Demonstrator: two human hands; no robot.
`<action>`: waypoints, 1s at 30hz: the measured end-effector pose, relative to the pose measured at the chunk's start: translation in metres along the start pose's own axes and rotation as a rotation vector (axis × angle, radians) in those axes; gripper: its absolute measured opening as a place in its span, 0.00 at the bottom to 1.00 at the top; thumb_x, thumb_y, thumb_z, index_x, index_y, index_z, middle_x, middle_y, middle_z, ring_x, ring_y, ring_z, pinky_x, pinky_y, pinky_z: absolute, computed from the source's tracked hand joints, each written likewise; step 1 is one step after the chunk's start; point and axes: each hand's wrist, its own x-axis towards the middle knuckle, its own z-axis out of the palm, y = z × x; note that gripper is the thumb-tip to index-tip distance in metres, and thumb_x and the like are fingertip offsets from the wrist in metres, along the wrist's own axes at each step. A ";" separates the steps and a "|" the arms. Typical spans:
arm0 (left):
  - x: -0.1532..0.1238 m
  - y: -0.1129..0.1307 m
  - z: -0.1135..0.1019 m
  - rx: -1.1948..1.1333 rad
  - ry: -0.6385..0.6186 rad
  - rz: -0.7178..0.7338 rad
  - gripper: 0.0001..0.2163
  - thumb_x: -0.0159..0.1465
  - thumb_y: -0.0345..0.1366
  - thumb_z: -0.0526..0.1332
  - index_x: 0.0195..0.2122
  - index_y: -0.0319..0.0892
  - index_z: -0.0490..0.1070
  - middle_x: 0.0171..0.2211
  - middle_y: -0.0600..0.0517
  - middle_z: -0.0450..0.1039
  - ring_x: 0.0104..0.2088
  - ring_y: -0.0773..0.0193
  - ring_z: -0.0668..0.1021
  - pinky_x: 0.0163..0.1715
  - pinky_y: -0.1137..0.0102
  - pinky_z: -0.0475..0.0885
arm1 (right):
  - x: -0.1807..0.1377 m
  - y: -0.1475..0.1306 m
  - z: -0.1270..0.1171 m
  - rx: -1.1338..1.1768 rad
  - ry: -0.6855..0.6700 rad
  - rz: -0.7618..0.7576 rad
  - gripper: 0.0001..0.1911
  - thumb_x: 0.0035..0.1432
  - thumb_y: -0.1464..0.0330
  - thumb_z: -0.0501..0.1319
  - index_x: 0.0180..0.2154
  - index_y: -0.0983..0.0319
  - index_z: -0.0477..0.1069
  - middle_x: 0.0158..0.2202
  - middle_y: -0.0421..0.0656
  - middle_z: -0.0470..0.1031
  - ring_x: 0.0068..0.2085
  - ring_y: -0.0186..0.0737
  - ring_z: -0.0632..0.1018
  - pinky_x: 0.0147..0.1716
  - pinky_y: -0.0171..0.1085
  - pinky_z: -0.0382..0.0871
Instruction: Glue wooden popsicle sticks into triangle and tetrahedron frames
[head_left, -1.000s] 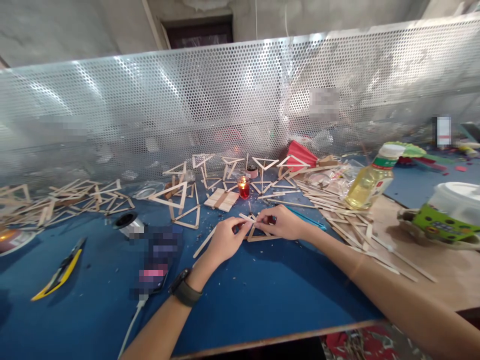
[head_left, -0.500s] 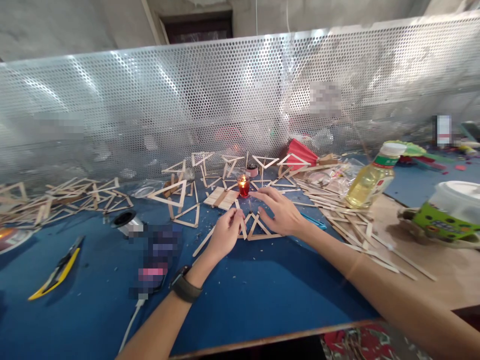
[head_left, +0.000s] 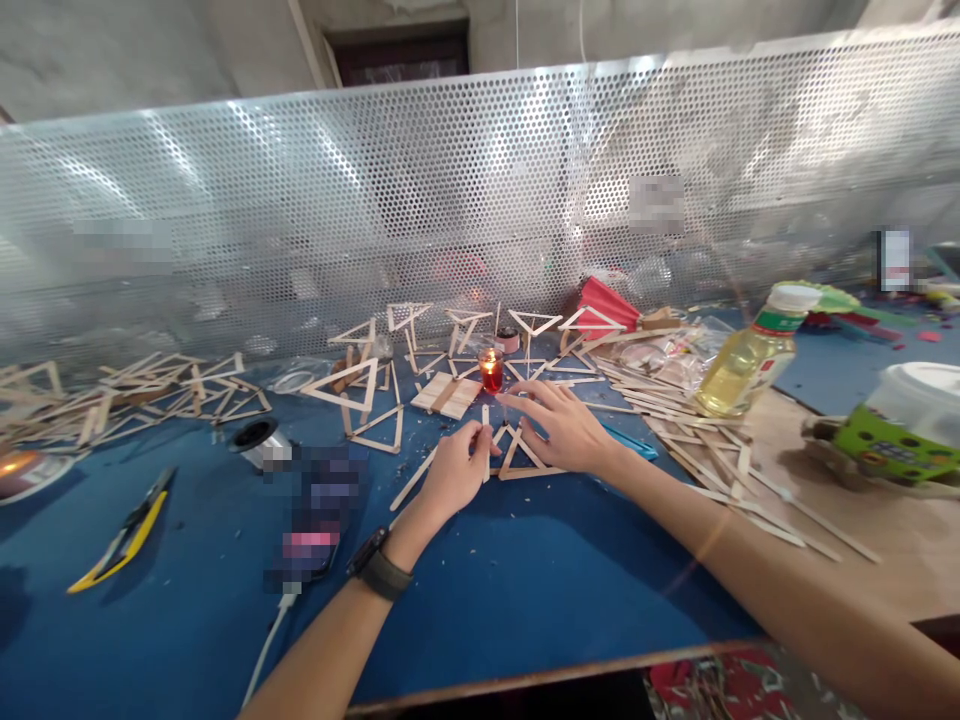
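Between thumb and fingers, my left hand (head_left: 459, 462) pinches a wooden craft stick (head_left: 486, 415) that points up toward the candle. My right hand (head_left: 566, 425) is held with its fingers spread, just beside a triangular frame of craft sticks (head_left: 525, 472) on the blue table; its fingertips come near the candle. A small red glass with a lit candle (head_left: 491, 377) stands beyond both hands. Left of it lies a flat panel of joined sticks (head_left: 448, 396). A loose stick (head_left: 412, 480) rests beside my left wrist.
Stick frames (head_left: 352, 385) stand along the perforated metal screen (head_left: 450, 180). At left are a spool (head_left: 259, 443), a phone with a cable (head_left: 319, 520) and a yellow cutter knife (head_left: 127, 535). To the right lie loose sticks (head_left: 720, 455), a bottle of yellow liquid (head_left: 750, 355) and a plastic tub (head_left: 911, 420).
My left hand has turned the craft stick more upright and shifted slightly right. My right hand stays spread near the frame. The whole view has moved a little.
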 end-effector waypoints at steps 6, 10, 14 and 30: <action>0.001 -0.002 0.000 0.033 0.001 -0.002 0.19 0.74 0.48 0.49 0.33 0.44 0.71 0.33 0.51 0.82 0.25 0.62 0.77 0.29 0.68 0.66 | -0.001 0.001 0.002 0.033 -0.005 -0.009 0.25 0.68 0.73 0.51 0.64 0.56 0.61 0.59 0.51 0.70 0.56 0.51 0.73 0.49 0.50 0.71; 0.000 0.000 0.001 0.029 0.000 0.013 0.18 0.74 0.47 0.49 0.33 0.44 0.70 0.33 0.51 0.82 0.24 0.63 0.78 0.30 0.68 0.67 | -0.002 0.002 0.006 0.049 0.014 -0.017 0.27 0.67 0.74 0.51 0.66 0.56 0.60 0.59 0.51 0.70 0.57 0.51 0.73 0.51 0.51 0.71; -0.001 0.002 0.001 0.058 -0.006 0.041 0.16 0.74 0.45 0.49 0.33 0.45 0.69 0.32 0.51 0.82 0.25 0.62 0.78 0.31 0.68 0.67 | -0.003 0.002 0.006 0.034 0.020 -0.029 0.27 0.67 0.74 0.52 0.65 0.56 0.61 0.59 0.51 0.70 0.56 0.50 0.73 0.50 0.50 0.71; -0.001 0.002 0.002 0.186 -0.029 0.069 0.17 0.75 0.44 0.48 0.32 0.45 0.67 0.25 0.51 0.74 0.23 0.61 0.75 0.27 0.69 0.62 | -0.004 0.002 0.002 0.057 0.038 0.000 0.26 0.68 0.73 0.51 0.65 0.56 0.61 0.58 0.51 0.72 0.56 0.49 0.74 0.50 0.49 0.70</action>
